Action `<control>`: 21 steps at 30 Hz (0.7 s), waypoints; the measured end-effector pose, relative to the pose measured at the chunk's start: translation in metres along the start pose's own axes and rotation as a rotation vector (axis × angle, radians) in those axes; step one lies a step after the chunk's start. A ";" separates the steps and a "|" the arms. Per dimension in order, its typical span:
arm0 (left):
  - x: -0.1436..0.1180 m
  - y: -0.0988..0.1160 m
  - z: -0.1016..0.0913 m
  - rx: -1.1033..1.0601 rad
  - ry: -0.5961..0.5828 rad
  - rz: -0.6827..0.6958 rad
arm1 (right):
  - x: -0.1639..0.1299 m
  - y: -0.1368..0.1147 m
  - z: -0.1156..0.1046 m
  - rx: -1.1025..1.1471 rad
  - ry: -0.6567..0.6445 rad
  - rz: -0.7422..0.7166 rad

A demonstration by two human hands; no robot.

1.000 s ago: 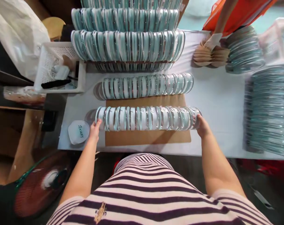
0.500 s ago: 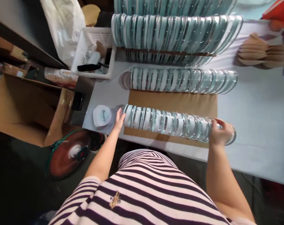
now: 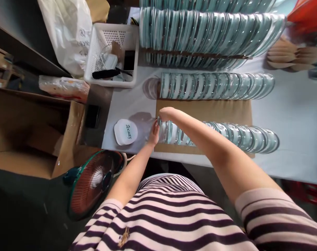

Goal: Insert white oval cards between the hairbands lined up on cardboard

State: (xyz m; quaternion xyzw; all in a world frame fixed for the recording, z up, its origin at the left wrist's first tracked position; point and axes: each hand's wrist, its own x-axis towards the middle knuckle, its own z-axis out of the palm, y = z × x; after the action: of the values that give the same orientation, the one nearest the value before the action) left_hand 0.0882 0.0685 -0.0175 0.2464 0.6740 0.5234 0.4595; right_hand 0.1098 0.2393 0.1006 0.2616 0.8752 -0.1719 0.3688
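Note:
A near row of clear round cases (image 3: 242,137) stands on edge, with white and teal showing in it. At its left end my left hand (image 3: 154,133) holds the end case, fingers pointing up along its outer face. My right hand (image 3: 166,113) reaches across the row, its fingers closed at the top edge of that same end case (image 3: 162,134); its fingertips are partly hidden. My right forearm covers the middle of the row. Left of my hands lies a white rounded pad or lid (image 3: 126,132) printed "Sbeauty". Brown cardboard (image 3: 200,109) lies beneath the row.
Behind are a second row of clear cases (image 3: 216,86) and taller packed rows (image 3: 210,33). A white basket (image 3: 134,75) with small items stands back left. Left are an open carton (image 3: 69,139) and a fan (image 3: 92,184). Brown paper cups or trays (image 3: 281,54) sit at the right.
My right hand has left the row's right end and crossed to the left end beside my left hand. My left hand stays there. The view has shifted slightly left.

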 end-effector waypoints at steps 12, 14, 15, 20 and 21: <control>0.005 0.010 0.009 -0.070 -0.010 -0.062 | -0.097 -0.056 0.134 0.226 0.327 0.129; 0.005 0.010 0.009 -0.045 -0.010 -0.058 | -0.103 -0.076 0.162 0.239 0.306 0.138; 0.004 0.010 0.008 -0.023 -0.008 -0.046 | -0.104 -0.082 0.171 0.247 0.294 0.144; 0.000 0.016 0.001 0.298 0.084 0.210 | -0.108 -0.065 0.160 0.298 0.337 0.123; -0.001 0.018 -0.001 0.394 0.081 0.298 | -0.109 -0.052 0.148 0.302 0.399 0.165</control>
State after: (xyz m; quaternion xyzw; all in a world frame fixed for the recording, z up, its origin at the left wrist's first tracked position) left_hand 0.0856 0.0730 0.0001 0.4069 0.7371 0.4532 0.2928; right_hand 0.2261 0.0882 0.0869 0.4129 0.8708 -0.2147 0.1586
